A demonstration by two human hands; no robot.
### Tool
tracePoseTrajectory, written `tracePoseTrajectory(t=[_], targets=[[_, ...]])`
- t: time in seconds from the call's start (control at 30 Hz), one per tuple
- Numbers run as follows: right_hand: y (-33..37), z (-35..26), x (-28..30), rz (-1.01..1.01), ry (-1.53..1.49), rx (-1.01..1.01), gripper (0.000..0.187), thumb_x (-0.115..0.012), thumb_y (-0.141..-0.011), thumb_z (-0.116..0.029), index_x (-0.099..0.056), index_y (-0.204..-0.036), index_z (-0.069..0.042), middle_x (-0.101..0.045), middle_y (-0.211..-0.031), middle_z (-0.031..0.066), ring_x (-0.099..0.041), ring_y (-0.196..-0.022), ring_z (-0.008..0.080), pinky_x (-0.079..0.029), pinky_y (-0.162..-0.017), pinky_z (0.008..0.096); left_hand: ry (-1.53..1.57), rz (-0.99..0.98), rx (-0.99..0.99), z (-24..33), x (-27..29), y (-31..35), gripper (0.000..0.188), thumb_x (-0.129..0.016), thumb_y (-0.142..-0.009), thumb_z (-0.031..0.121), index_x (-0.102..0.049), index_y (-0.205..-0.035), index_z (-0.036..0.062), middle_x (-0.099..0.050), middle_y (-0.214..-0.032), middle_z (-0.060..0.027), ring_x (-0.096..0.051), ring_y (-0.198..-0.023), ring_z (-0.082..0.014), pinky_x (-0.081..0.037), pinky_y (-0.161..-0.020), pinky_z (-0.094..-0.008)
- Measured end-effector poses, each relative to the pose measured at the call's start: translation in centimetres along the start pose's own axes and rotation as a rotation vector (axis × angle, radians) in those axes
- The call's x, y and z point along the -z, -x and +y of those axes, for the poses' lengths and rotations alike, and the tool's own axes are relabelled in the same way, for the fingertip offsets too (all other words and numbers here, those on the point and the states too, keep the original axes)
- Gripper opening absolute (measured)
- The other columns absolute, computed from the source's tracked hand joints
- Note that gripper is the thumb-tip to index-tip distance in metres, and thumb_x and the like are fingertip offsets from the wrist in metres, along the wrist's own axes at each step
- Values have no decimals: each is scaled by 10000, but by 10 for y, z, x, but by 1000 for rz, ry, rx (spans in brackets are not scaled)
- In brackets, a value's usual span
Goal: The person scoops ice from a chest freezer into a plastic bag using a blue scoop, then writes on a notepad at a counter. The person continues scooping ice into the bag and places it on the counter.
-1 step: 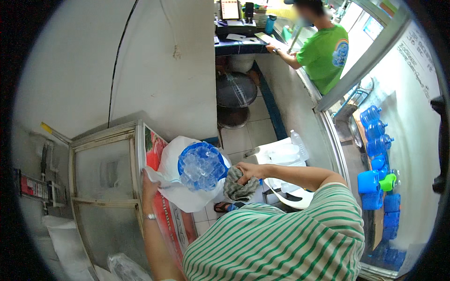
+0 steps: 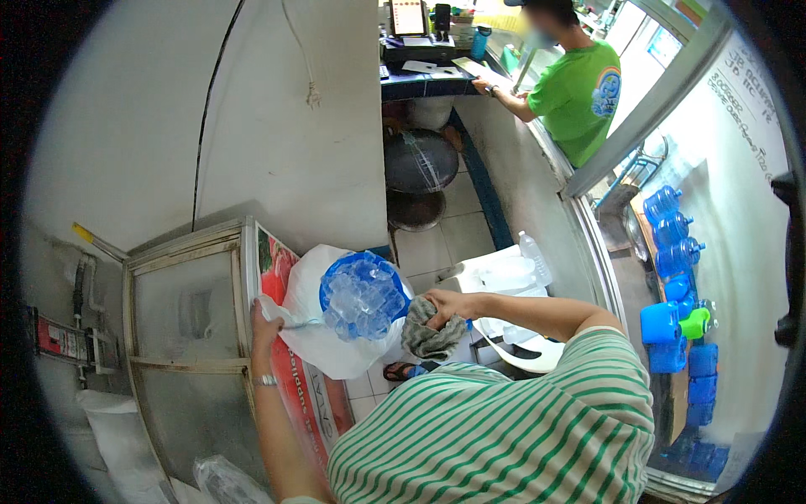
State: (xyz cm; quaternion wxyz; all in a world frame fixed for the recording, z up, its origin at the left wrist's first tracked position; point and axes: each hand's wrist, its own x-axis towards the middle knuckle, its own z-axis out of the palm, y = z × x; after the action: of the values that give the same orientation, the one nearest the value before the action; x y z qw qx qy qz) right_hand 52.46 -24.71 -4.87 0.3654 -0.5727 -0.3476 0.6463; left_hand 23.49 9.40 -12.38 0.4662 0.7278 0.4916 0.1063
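- Head view: my left hand (image 2: 265, 326) is pinching the white bag's (image 2: 346, 359) edge, fingers nearly together.
- Clear, chunky ice (image 2: 363, 296) is already heaping in the blue container (image 2: 330, 270), with the bag spreading around it; what is left isn't showing.
- My right hand (image 2: 447, 307) is gripping a crumpled grey cloth (image 2: 431, 338), fingers curling into it, just right of the ice.

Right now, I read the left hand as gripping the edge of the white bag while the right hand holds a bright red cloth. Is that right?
Not quite: the cloth is grey, not bright red, as the head view shows. The right hand does hold it, and the left hand grips the edge of the white bag.
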Motion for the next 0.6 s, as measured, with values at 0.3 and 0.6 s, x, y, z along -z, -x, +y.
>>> tracePoseTrajectory(t=[0.3,0.6], targets=[[33,-44,-19,285,24,-128,599,-774,-703,-83,-497,-1216,55,-616,-1055,102,-576,-927,169,-477,-827,304,385,126,-291,-17,-50,30,746,-650,-777,-49,-298,-1429,41,-401,-1386,-183,-552,-1123,-277,-566,-747,-284],[18,-67,-44,126,-163,-67,700,-656,-757,71,-302,-1355,-14,-515,-1229,158,-544,-1108,268,-470,-938,385,40,988,-73,-68,-32,306,337,-622,-792,-48,-609,-1118,34,-521,-1226,-190,-536,-1075,-273,-493,-779,-365]])
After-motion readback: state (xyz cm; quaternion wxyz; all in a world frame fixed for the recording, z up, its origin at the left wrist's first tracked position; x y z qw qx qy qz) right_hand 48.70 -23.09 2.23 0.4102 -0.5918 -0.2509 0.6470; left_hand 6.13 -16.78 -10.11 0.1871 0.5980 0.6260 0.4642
